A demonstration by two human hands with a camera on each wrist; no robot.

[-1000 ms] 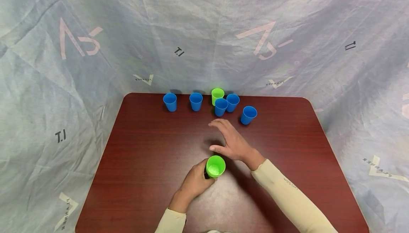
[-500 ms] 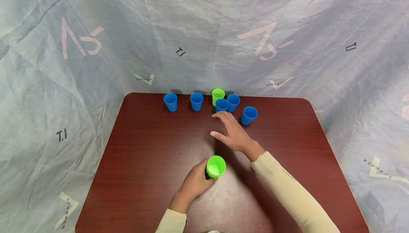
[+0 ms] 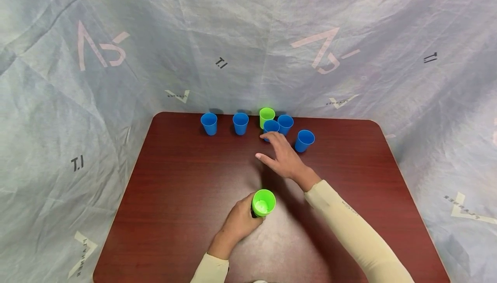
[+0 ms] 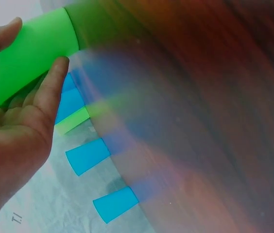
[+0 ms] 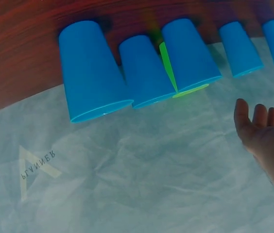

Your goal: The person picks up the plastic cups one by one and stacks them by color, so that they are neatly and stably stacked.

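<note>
Near the front middle of the table, my left hand (image 3: 237, 219) grips an upright green cup (image 3: 264, 205). The left wrist view shows thumb and fingers on either side of that green cup (image 4: 30, 53). My right hand (image 3: 282, 157) reaches toward the back row, its fingers spread and holding nothing. In the head view its fingertips overlap the lower part of a blue cup (image 3: 271, 126). Another green cup (image 3: 266, 114) stands partly hidden behind that one, with a second blue cup (image 3: 286, 123) close on its right. In the right wrist view, the right hand (image 5: 265, 138) appears apart from the cups.
Two blue cups, one at far left (image 3: 209, 123) and one beside it (image 3: 240, 123), stand along the back edge. A further blue cup (image 3: 304, 140) sits to the right. Grey printed cloth (image 3: 233, 37) hangs around the dark red wooden table (image 3: 174, 196).
My right hand has moved away from the held green cup, toward the back, up to the front blue cup. The left hand keeps its green cup in nearly the same place.
</note>
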